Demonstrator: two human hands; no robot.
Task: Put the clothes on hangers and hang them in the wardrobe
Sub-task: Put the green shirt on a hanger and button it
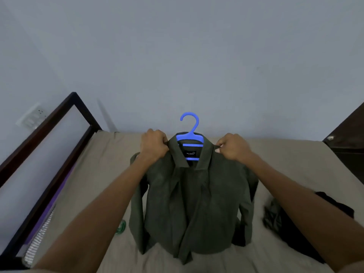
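Left hand (154, 143) pinching dark olive-green long-sleeved collared shirt (195, 203) at its shoulder seam, fingers curled tight round the cloth, just left of frame centre. Right hand (232, 145) doing the same at the opposite shoulder, thumb and fingers closed on a fold of fabric. Both grips level with each other, flanking the collar, roughly equal reach; neither nearer.

Bright blue plastic hanger (190, 134) sitting inside the neck opening between the two hands: hook sticking up above the collar at frame centre, open side to the left, crossbars visible behind the neck label. Hanger arms hidden under the shoulders, so seating cannot be confirmed.

Shirt's long axis running straight down from the grips toward bottom of frame, front facing the camera, placket unbuttoned or loosely overlapped, sleeves hanging at both sides. Hem appears to reach the beige bedsheet (110, 154); touching or just clear, cannot tell.

Forearms extended forward and converging from the lower corners, wrists raised, palms down.

Judgement: shirt looks settled on the hanger; next move needs one hand freed for the hook, straight above and between both grips, equally reachable.

Dark crumpled garments (283, 219) lying on the bed at lower right, still to do. Small green object (121, 227) at lower left of shirt. Dark wooden bed frame (59, 150) at left edge.
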